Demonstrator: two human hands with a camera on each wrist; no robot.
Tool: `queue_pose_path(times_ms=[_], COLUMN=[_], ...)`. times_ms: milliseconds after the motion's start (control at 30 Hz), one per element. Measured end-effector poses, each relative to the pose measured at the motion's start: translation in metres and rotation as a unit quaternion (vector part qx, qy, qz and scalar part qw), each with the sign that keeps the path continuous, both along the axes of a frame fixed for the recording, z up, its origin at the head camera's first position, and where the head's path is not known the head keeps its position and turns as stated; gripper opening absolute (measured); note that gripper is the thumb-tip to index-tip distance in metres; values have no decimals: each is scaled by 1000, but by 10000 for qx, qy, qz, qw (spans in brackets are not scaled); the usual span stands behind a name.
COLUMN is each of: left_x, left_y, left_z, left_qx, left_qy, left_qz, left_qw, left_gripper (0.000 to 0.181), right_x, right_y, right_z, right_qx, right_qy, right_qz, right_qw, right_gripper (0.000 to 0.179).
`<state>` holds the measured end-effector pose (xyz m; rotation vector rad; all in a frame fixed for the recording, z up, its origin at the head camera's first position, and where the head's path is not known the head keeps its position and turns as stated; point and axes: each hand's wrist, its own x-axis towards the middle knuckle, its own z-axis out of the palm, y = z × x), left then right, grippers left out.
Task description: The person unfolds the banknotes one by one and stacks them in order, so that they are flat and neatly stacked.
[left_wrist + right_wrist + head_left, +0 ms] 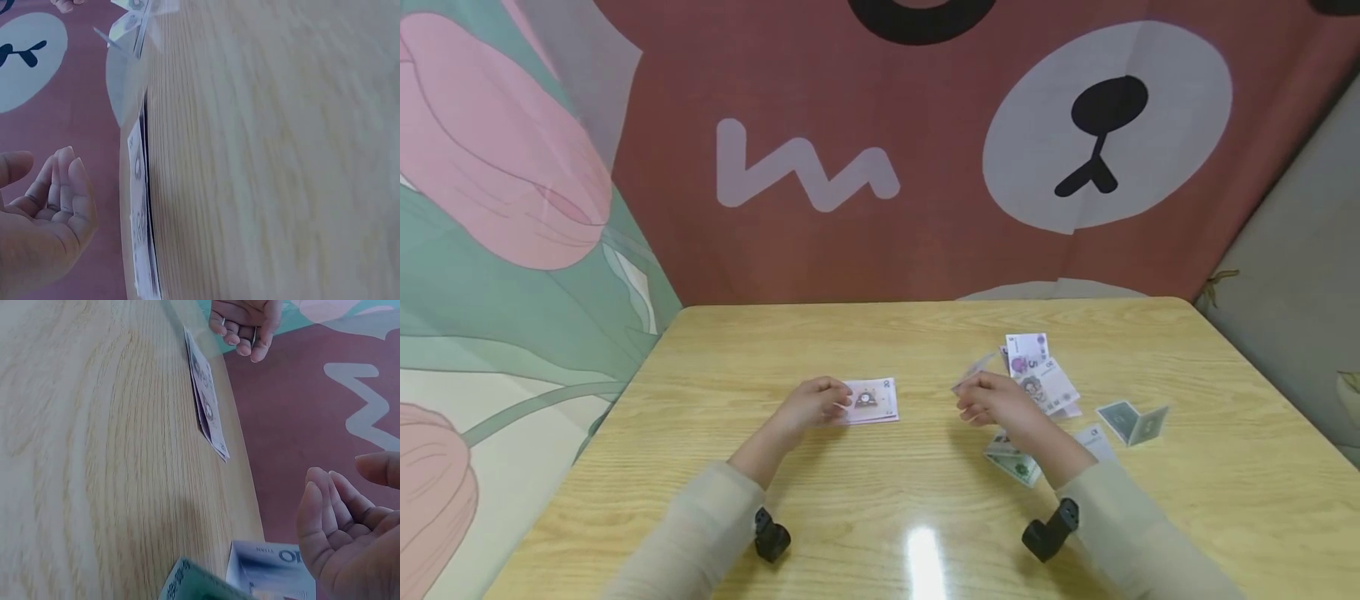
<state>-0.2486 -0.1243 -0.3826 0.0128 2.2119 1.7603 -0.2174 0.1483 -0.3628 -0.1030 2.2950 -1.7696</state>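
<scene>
My left hand (808,404) hovers at the left end of a small stack of purplish banknotes (876,402). In the left wrist view, thumb and fingers stand apart with nothing between them, and the stack (142,231) lies flat on the wood. To the right, my right hand (1000,404) is over loose banknotes, fingers loosely bent. Its thumb is apart from the fingers in the right wrist view, and it holds nothing there. A tilted purplish note (977,368) shows just behind the right fingers. Under the wrist lies a folded green note (1013,462), partly hidden by the arm.
Several overlapping purplish notes (1048,383) lie beyond the right hand. Farther right a creased dark green note (1133,422) stands partly folded, and a pale note (1096,442) lies beside the right forearm. The wooden table (737,342) ends at a printed cloth backdrop (820,258).
</scene>
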Motion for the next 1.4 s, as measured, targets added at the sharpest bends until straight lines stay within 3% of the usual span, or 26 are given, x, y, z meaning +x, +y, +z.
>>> queue_pose_path(times_ms=[133,367,567,967,1200,1400], left_x=[2,6,8,13,18,19], left_y=[6,16,23,42,51,58], left_z=[0,-1,0,-2,3,0], left_qx=[177,469,455,628,674,725], left_qy=[26,142,142,128,51,17], left_qz=[-91,-523,-790,-1019,-1158,-1328], left_qw=[9998,9974,9957,9927,9910,9885], left_gripper=[23,26,26,26,28,28], right_x=[5,15,21,29,33,35], right_y=[8,22,31,51,61,68], right_z=[0,2,5,2,4,6], right_qx=[-87,-240,-251,-262,-352,-437], right_qy=[47,23,40,0,-19,-61], right_qz=[50,8,-90,-354,-393,-480], right_qw=[9999,9997,9996,9990,9986,9979], right_gripper=[25,29,28,31,28,30])
